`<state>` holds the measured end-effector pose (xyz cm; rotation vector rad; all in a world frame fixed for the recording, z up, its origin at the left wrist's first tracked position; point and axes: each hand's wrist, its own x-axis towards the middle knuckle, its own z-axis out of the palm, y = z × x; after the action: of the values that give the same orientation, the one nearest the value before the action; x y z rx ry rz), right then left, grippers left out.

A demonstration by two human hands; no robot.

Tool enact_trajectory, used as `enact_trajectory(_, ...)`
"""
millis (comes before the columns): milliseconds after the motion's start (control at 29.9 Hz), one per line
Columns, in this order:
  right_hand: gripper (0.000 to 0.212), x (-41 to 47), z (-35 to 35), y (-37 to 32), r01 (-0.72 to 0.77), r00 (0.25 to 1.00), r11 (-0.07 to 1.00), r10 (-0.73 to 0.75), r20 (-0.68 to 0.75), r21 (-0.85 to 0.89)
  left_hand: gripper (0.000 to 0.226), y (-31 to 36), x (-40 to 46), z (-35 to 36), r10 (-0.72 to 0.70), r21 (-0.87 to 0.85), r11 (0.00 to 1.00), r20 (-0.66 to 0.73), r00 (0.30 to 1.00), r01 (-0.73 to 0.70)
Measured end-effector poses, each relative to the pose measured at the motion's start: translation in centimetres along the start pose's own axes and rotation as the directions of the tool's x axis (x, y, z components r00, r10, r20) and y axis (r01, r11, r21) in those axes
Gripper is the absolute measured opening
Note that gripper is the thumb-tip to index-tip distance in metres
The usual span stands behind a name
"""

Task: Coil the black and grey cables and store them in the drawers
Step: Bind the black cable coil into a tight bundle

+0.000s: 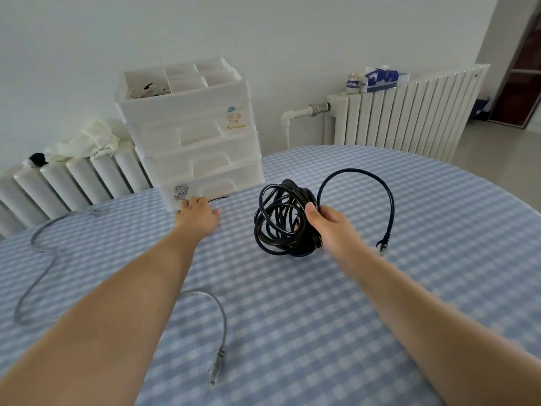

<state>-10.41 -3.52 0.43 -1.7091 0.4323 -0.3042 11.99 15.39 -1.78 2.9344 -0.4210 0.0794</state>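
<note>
Black cable is coiled, clenched in right hand; loose tail arcs right of grip. Left hand, fingers relaxed, reaches bottom drawer. Next: pull open, drop coil in.

Coiled black cable, loose grey cable

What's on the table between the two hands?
Nothing: in the head view only bare checked tablecloth lies between the left hand and the right hand gripping the black cable.
</note>
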Motion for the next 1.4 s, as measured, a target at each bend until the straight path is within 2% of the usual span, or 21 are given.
enact_trajectory(167, 0.039, 0.0, 0.1, 0.1, -0.022, 1.0, 0.998, 0.022, -0.005, 0.064, 0.042, -0.5, 0.8, 0.5, -0.039, -0.023, 0.999, -0.085, 0.996, 0.037)
enact_trajectory(301, 0.034, 0.0, -0.1, 0.1, -0.002, 1.0, 0.998, 0.003, -0.015, 0.064, 0.044, -0.3, 1.3, 0.9, -0.047, 0.015, 0.999, -0.073, 0.996, 0.048)
enact_trajectory(535, 0.035, 0.1, -0.2, 0.3, 0.01, 1.0, 0.997, -0.009, -0.018, 0.081, 0.049, -0.2, 1.1, 1.2, -0.165, 0.068, 0.983, -0.049, 0.985, 0.168)
enact_trajectory(735, 0.037, 0.0, -0.3, 0.2, 0.023, 1.0, 0.996, -0.022, -0.004, 0.089, 0.028, 0.3, 0.7, 1.0, -0.066, 0.138, 0.987, -0.118, 0.991, 0.082)
enact_trajectory(835, 0.038, 0.0, -0.3, 0.3, 0.024, 1.0, 0.996, -0.024, -0.003, 0.083, 0.027, 0.8, 0.5, 0.5, -0.049, 0.099, 0.994, 0.015, 0.999, 0.048)
enact_trajectory(936, 0.041, 0.0, -0.5, 0.1, 0.025, 1.0, 0.997, -0.024, -0.002, 0.067, 0.035, 1.7, -0.4, 0.3, 0.001, 0.186, 0.982, 0.134, 0.991, -0.026)
enact_trajectory(1002, 0.037, 0.0, -0.5, 0.1, 0.035, 0.999, 0.997, -0.035, -0.001, 0.065, 0.033, 2.5, -1.1, 0.2, 0.044, 0.199, 0.978, 0.113, 0.993, -0.066)
enact_trajectory(1069, 0.033, -0.1, -0.6, 0.1, 0.039, 0.999, 0.997, -0.039, 0.005, 0.07, 0.024, 3.4, -2.0, 0.1, 0.103, 0.117, 0.987, 0.077, 0.992, -0.111)
enact_trajectory(1170, 0.039, 0.1, -0.7, 0.3, 0.043, 0.999, 0.998, -0.044, 0.021, 0.046, 0.017, 4.4, -3.8, 0.1, 0.17, 0.069, 0.981, 0.126, 0.977, -0.18)
enact_trajectory(1203, 0.041, 0.1, -0.7, 0.3, 0.044, 0.999, 0.999, -0.044, 0.024, 0.028, 0.019, 4.7, -4.4, 0.0, 0.187, 0.073, 0.978, 0.102, 0.977, -0.194)
enact_trajectory(1236, 0.043, 0.1, -0.8, 0.3, 0.051, 0.998, 0.999, -0.051, 0.028, 0.001, 0.022, 4.9, -4.8, -0.3, 0.212, 0.037, 0.976, 0.015, 0.977, -0.213)
enact_trajectory(1303, 0.044, -0.1, -1.0, -0.1, 0.071, 0.996, 0.996, -0.068, 0.048, -0.058, 0.028, 6.0, -5.8, -1.8, 0.228, -0.238, 0.928, -0.242, 0.943, -0.286)
enact_trajectory(1370, 0.04, 0.0, -1.3, -0.7, 0.11, 0.991, 0.984, -0.097, 0.096, -0.14, 0.026, 7.9, -7.7, -4.9, 0.254, -0.519, 0.706, -0.449, 0.857, -0.482)
enact_trajectory(1403, 0.039, -0.1, -1.5, -1.1, 0.13, 0.984, 0.973, -0.103, 0.144, -0.191, 0.023, 9.1, -9.0, -6.6, 0.323, -0.545, 0.596, -0.51, 0.798, -0.59)
